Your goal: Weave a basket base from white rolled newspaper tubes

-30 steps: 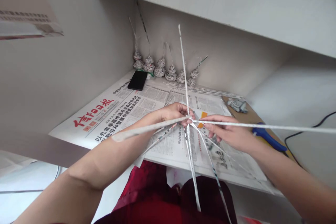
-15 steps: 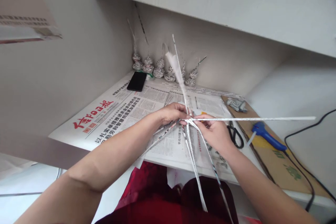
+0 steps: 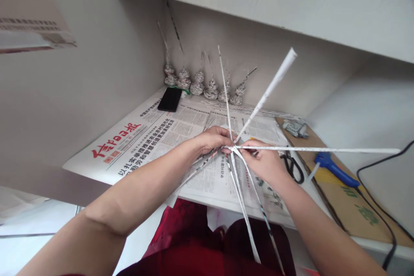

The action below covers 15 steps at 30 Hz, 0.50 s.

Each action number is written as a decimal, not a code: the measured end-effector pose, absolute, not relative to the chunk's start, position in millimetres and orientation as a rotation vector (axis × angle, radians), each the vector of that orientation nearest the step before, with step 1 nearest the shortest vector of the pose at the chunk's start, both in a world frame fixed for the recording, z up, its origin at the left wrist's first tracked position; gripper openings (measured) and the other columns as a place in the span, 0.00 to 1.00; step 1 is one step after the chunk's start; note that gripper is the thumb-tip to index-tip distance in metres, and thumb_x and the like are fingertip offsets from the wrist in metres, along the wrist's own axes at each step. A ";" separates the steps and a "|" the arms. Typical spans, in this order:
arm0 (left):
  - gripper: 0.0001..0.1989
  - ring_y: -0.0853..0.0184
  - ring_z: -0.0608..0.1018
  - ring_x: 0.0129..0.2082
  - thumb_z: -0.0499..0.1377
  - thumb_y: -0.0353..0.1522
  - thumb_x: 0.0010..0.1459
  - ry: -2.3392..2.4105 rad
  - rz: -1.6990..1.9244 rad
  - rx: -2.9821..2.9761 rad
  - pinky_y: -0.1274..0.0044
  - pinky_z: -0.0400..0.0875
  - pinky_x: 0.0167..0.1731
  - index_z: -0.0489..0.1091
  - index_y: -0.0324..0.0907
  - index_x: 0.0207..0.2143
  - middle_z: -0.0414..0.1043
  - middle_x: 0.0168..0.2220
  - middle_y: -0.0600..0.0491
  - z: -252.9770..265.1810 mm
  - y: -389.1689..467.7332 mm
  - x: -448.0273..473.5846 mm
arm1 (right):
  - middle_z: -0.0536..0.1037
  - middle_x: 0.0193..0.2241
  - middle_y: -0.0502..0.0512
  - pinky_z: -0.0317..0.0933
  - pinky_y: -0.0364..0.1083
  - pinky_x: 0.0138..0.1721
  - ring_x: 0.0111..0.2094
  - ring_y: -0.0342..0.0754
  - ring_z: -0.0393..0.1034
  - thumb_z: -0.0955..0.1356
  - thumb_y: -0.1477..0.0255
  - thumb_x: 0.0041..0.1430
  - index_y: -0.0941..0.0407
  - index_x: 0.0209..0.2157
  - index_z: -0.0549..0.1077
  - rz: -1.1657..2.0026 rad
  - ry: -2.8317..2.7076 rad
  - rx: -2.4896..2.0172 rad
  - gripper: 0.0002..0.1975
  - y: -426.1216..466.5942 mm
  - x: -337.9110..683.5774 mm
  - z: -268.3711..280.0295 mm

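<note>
Long rolled-newspaper sticks (image 3: pixel 310 149) cross at a small woven centre between my hands and fan out in several directions. My left hand (image 3: pixel 216 140) is closed on the crossing from the left, its fingertips pinching the sticks. On the other side, my right hand (image 3: pixel 258 157) pinches near the same crossing, beneath the stick that points right. A thicker white paper tube (image 3: pixel 268 90) slants up and to the right from the centre. Other sticks hang down toward my lap.
Several woven paper gourds (image 3: pixel 197 83) line the back wall by a black phone (image 3: pixel 170 99). Spare paper sticks (image 3: pixel 252 111) lie behind the newspaper (image 3: pixel 142 138). Black-handled scissors (image 3: pixel 293 168) and a corded blue glue gun (image 3: pixel 334 169) are at right, the gun on cardboard (image 3: pixel 343 211). A shelf hangs overhead.
The thicker paper tube has swung from nearly upright over to the right, away from the thin upright stick. Both hands stay at the crossing.
</note>
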<state>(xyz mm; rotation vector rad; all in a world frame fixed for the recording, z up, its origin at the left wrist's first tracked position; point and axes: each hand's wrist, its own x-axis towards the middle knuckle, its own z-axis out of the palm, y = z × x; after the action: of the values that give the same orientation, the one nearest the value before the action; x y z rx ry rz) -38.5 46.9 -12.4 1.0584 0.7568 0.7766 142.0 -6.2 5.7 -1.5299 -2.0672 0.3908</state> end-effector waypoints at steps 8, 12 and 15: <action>0.08 0.71 0.77 0.22 0.67 0.21 0.38 0.857 0.797 1.029 0.83 0.74 0.24 0.75 0.33 0.26 0.76 0.25 0.51 -17.7 50.6 -36.5 | 0.80 0.27 0.54 0.60 0.45 0.29 0.27 0.47 0.70 0.67 0.62 0.57 0.55 0.29 0.79 0.443 -2.047 -1.551 0.12 -6.0 136.1 6.3; 0.07 0.72 0.78 0.23 0.65 0.20 0.40 0.818 0.805 0.997 0.82 0.75 0.25 0.74 0.32 0.26 0.76 0.26 0.50 -14.0 48.6 -36.6 | 0.80 0.26 0.54 0.61 0.46 0.30 0.27 0.48 0.72 0.68 0.61 0.56 0.55 0.29 0.79 0.509 -1.932 -1.560 0.13 2.2 134.0 -7.1; 0.09 0.71 0.78 0.24 0.66 0.20 0.40 0.812 0.822 0.972 0.82 0.75 0.25 0.75 0.32 0.28 0.76 0.28 0.50 -12.4 48.9 -37.2 | 0.80 0.26 0.54 0.63 0.46 0.30 0.26 0.48 0.72 0.68 0.60 0.56 0.56 0.32 0.79 0.619 -1.872 -1.516 0.14 8.0 135.7 -11.5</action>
<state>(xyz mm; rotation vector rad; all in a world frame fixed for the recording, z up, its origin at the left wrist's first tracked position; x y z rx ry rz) -37.2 48.9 -12.4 0.9720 0.8124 0.8216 135.7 8.0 -11.5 -1.5162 -1.8717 0.6189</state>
